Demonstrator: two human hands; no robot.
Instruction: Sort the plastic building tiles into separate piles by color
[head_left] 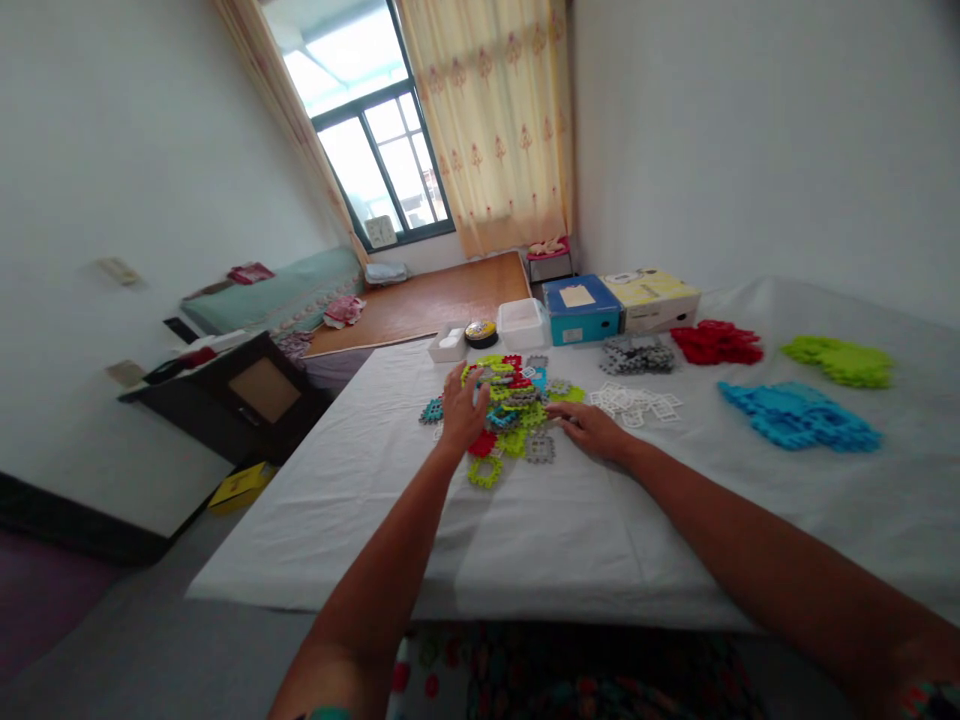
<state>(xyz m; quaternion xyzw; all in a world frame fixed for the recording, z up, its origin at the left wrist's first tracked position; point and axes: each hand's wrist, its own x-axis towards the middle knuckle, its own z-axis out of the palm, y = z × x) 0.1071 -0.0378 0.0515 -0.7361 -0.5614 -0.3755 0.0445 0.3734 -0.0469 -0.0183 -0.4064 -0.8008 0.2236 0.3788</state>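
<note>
The left hand (462, 410), fingers spread over the mixed pile (514, 418), could topple it by pressing unevenly; whether the right hand (592, 430) grips anything, I cannot tell.

A white-draped table (352, 540) carries a mixed heap of plastic gear pieces (517, 440), five single-colour piles (799, 415), and boxes (583, 310).

Both arms (401, 535) reached far, the left hand (463, 412) arched, fingers (454, 379) parted, the right hand (592, 431) pointing left.
</note>
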